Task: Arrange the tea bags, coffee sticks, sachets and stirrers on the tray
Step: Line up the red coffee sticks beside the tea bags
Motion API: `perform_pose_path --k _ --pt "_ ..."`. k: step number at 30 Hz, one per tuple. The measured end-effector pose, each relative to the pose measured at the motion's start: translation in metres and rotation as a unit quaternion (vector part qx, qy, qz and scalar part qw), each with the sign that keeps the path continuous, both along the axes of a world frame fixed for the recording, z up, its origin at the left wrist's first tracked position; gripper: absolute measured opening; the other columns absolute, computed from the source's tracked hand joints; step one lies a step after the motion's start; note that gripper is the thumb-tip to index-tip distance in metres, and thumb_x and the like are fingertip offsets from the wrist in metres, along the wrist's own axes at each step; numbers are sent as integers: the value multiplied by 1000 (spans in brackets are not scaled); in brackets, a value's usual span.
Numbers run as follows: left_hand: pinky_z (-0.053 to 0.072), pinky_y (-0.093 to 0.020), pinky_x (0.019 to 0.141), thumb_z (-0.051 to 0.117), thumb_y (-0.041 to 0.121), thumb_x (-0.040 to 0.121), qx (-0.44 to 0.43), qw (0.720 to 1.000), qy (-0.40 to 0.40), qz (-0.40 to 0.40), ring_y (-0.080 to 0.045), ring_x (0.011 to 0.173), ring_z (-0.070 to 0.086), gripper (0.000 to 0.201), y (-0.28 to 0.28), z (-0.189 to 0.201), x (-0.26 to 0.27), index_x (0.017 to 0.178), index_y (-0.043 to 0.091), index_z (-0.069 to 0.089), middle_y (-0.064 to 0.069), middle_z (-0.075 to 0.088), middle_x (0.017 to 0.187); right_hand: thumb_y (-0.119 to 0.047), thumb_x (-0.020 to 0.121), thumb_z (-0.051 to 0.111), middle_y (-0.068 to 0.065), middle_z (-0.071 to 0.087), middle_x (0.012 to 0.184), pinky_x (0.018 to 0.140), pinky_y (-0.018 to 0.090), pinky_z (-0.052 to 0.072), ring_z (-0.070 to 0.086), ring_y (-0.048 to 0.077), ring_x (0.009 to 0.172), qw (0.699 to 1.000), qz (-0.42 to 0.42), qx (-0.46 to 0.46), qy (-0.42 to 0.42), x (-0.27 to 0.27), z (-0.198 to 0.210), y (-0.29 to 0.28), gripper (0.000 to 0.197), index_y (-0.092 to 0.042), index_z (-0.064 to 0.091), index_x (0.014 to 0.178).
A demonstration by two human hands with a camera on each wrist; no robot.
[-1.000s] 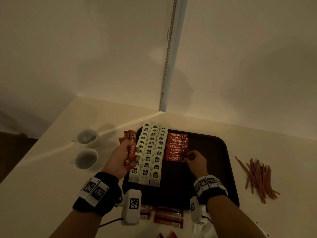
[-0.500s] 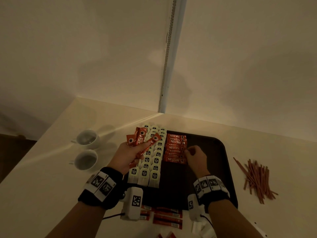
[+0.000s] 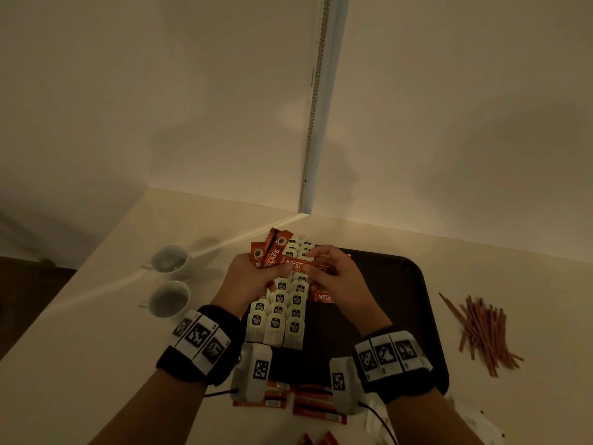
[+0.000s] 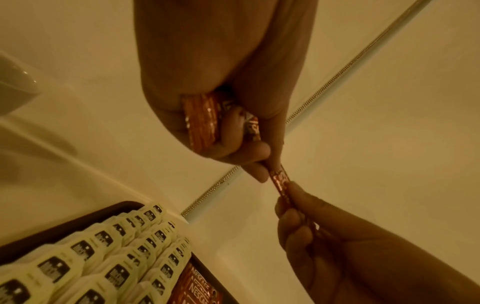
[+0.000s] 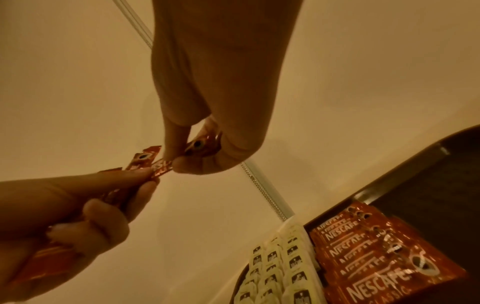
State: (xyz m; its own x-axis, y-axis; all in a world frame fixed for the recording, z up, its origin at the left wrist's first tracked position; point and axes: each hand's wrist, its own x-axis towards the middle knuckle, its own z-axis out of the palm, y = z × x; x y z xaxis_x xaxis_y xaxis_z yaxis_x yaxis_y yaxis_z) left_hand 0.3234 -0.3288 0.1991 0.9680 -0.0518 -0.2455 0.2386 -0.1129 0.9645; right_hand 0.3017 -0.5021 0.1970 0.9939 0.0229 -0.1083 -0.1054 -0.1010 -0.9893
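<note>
My left hand (image 3: pixel 256 279) grips a fanned bundle of red coffee sticks (image 3: pixel 271 250) above the tea bags. My right hand (image 3: pixel 337 277) pinches the end of one coffee stick (image 3: pixel 296 264) that lies crosswise from the bundle. In the left wrist view that stick (image 4: pixel 280 181) spans between the fingers of both hands. Below them is the dark tray (image 3: pixel 414 284), with rows of white tea bags (image 3: pixel 279 319) on its left part and a row of coffee sticks (image 5: pixel 376 257) beside them, largely hidden in the head view. The stirrers (image 3: pixel 481 332) lie in a loose pile on the table, right of the tray.
Two white cups (image 3: pixel 170 261) (image 3: pixel 168 300) stand left of the tray. More coffee sticks (image 3: pixel 308 403) lie on the table at the tray's near edge, under my wrists. A wall corner with a metal strip (image 3: pixel 313 123) rises right behind the table.
My right hand left the row of coffee sticks on the tray and moved up-left to the bundle, taking hold of one stick. The left hand raised and turned the bundle towards it.
</note>
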Motion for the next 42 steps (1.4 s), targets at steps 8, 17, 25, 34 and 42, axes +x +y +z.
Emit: perform_pose_path --k 8,17,25,34,42 --pt "29 -16 33 75 13 79 -77 996 13 47 -7 36 45 9 -5 1 -5 80 8 68 -2 57 54 -11 81 71 10 68 85 62 19 54 61 10 60 997 -45 -51 -27 0 11 -4 11 -8 69 92" --pt "26 -16 32 69 22 84 -135 985 96 44 -6 38 43 23 -3 -7 -10 97 3 65 2 66 64 -3 91 55 5 67 103 63 12 52 67 7 76 998 1 -65 14 0 16 -20 21 -14 69 101" --pt "28 -15 32 59 41 90 -186 968 152 68 -7 41 43 33 17 -19 -9 90 8 63 -1 59 66 -9 86 62 -7 62 99 83 24 51 58 2 90 970 -75 -230 29 4 -42 -73 22 -30 58 83" --pt "27 -16 32 58 37 91 -179 968 159 73 -8 43 42 29 24 -26 -9 89 9 63 0 58 66 -12 85 64 -4 59 111 96 33 46 55 12 106 942 -48 -270 194 -5 -112 -81 15 -27 60 87" --pt "27 -16 33 58 39 91 -177 967 162 80 -7 42 43 30 26 -28 -6 89 9 63 0 58 64 -10 85 65 -4 58 99 87 27 45 54 10 94 933 -147 -260 200 6 -126 -73 12 -19 61 91"
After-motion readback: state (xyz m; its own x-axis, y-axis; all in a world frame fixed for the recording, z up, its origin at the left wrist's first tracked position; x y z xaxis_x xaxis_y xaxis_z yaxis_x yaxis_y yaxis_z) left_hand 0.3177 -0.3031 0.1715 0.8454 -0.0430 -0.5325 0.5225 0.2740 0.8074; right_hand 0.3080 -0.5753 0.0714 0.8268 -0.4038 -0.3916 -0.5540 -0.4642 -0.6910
